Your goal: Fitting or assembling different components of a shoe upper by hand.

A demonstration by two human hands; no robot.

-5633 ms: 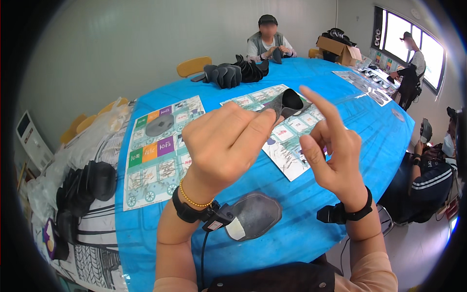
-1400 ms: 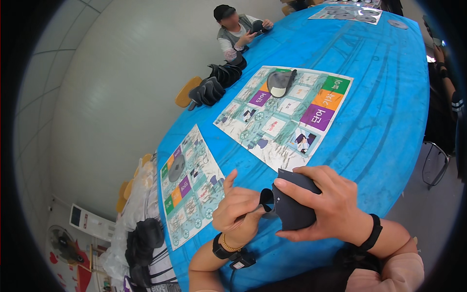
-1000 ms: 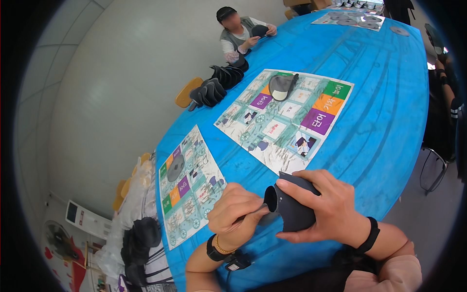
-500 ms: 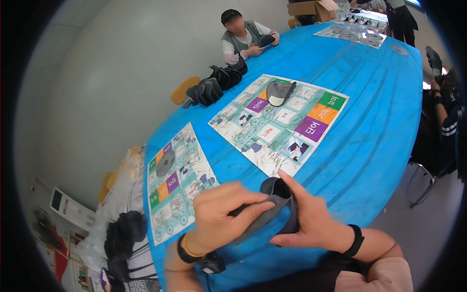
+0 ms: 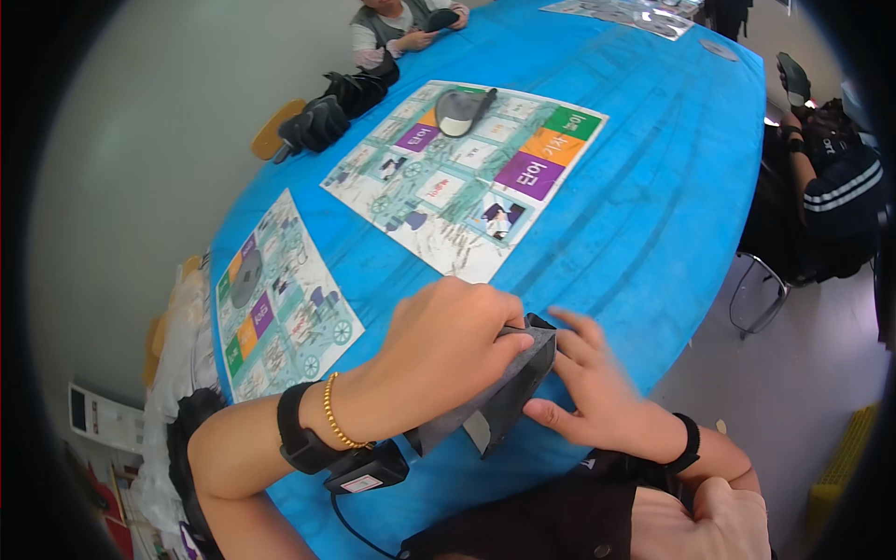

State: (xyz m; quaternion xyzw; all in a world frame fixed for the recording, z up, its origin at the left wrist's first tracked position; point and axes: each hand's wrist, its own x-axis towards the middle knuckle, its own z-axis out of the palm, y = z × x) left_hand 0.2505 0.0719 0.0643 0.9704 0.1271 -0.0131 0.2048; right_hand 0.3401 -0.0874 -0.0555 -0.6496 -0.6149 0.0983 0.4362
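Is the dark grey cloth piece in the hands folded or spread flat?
Folded: the grey piece is doubled between the left hand and right hand.

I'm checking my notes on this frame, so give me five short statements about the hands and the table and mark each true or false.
1. Both hands hold the dark grey pouch. True: the left hand presses on top and the right hand grips its side.
2. The table cover is red. False: it is blue.
3. Two printed game mats lie on the table. True: a large mat lies ahead and a smaller mat to the left.
4. The left wrist is bare. False: it wears a black strap and a gold bead bracelet.
5. The large mat has nothing on it. False: a grey pouch lies at its far end.
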